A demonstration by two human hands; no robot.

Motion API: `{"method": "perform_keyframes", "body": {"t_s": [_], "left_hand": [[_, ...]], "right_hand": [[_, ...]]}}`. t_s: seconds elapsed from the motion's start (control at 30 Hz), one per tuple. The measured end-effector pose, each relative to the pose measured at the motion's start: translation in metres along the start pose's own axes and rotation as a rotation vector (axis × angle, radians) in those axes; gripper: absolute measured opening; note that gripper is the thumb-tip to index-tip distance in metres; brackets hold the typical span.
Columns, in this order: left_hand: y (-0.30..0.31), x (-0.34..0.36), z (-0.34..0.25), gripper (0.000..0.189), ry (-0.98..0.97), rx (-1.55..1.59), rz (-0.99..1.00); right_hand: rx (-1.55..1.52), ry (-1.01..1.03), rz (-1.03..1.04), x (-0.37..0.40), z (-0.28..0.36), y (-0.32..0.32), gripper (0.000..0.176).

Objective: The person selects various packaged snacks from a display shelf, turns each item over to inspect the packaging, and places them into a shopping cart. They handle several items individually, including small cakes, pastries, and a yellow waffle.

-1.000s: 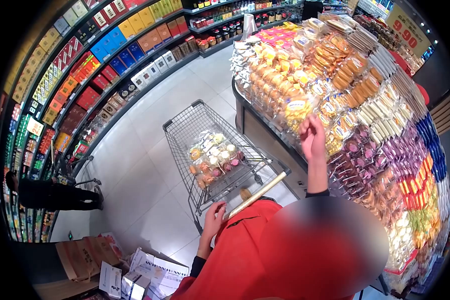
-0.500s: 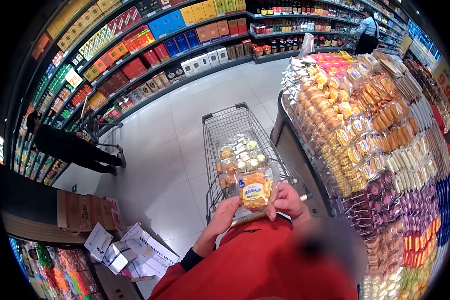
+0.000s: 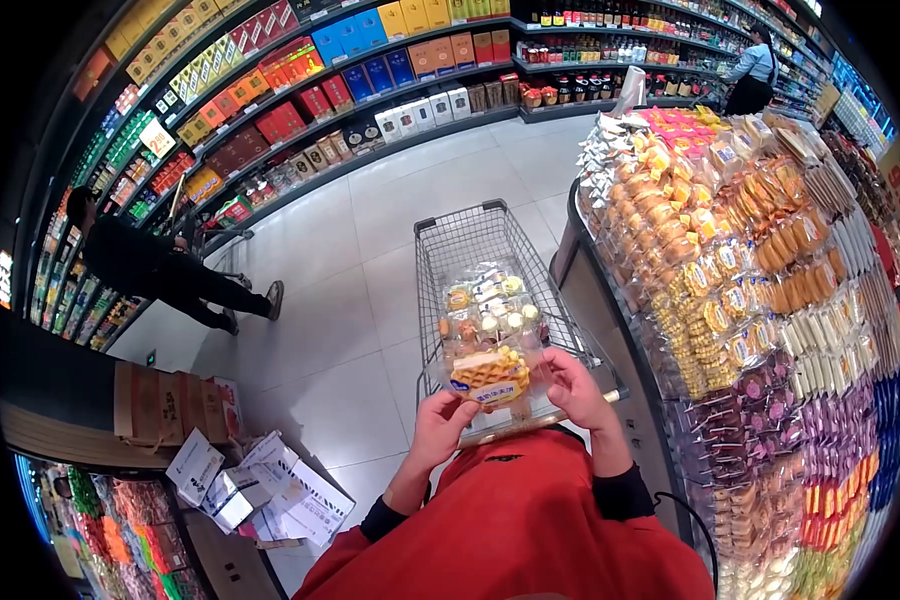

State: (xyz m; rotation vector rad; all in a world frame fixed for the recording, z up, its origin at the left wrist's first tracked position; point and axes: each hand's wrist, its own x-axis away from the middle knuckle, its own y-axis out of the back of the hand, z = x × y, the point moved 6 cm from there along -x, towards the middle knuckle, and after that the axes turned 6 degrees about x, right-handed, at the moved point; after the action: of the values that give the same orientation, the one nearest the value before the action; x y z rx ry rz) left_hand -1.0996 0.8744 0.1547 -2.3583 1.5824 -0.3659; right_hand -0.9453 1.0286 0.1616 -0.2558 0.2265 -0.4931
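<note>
A clear-wrapped packet of waffles (image 3: 490, 372) with a blue and white label is held up over the near end of the shopping cart, its grid-patterned face tilted upward. My left hand (image 3: 438, 425) pinches its lower left edge between thumb and fingers. At the right side, my right hand (image 3: 576, 392) has thumb and fingers closed on the packet's clear wrapper edge. Beneath and beyond it, inside the wire shopping cart (image 3: 460, 226), lie several clear packs of round food items (image 3: 502, 312). The cart's handle runs just below my hands and is partly hidden.
A tall display of wrapped breads and snacks (image 3: 770, 260) stands close on my right. Boxed goods fill the curved shelves (image 3: 370, 75) ahead. One person (image 3: 135, 250) stands at left beside another cart; another (image 3: 753, 75) is far right. Cardboard pieces (image 3: 295, 495) lie at lower left.
The waffle packet has turned from label-forward to its patterned face showing, tilting back. My right hand has shifted to its right edge. The person at left has stepped.
</note>
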Motion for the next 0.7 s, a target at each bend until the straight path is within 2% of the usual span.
{"method": "perform_keyframes", "body": {"t_s": [0.13,0.2,0.3,0.4,0.63,0.7], "left_hand": [[0.0,-0.003,-0.004,0.025,0.0,-0.017,0.008],[-0.006,-0.007,-0.01,0.03,-0.128,-0.178,0.075],[-0.015,-0.006,-0.017,0.03,-0.07,-0.143,0.006],[-0.012,-0.008,-0.015,0.034,-0.128,-0.173,0.011],[-0.012,-0.008,-0.018,0.039,-0.187,-0.192,0.034],[-0.013,-0.007,-0.016,0.051,-0.153,-0.249,0.065]], "right_hand": [[-0.002,0.08,0.013,-0.007,0.018,-0.005,0.052],[0.1,0.091,-0.008,-0.007,0.022,-0.006,0.048],[0.28,0.176,0.047,-0.01,0.024,-0.005,0.04],[0.343,0.149,0.019,-0.009,0.023,-0.003,0.035],[0.356,0.171,0.02,-0.01,0.026,-0.007,0.037],[0.418,0.166,0.01,-0.009,0.027,-0.006,0.036]]}}
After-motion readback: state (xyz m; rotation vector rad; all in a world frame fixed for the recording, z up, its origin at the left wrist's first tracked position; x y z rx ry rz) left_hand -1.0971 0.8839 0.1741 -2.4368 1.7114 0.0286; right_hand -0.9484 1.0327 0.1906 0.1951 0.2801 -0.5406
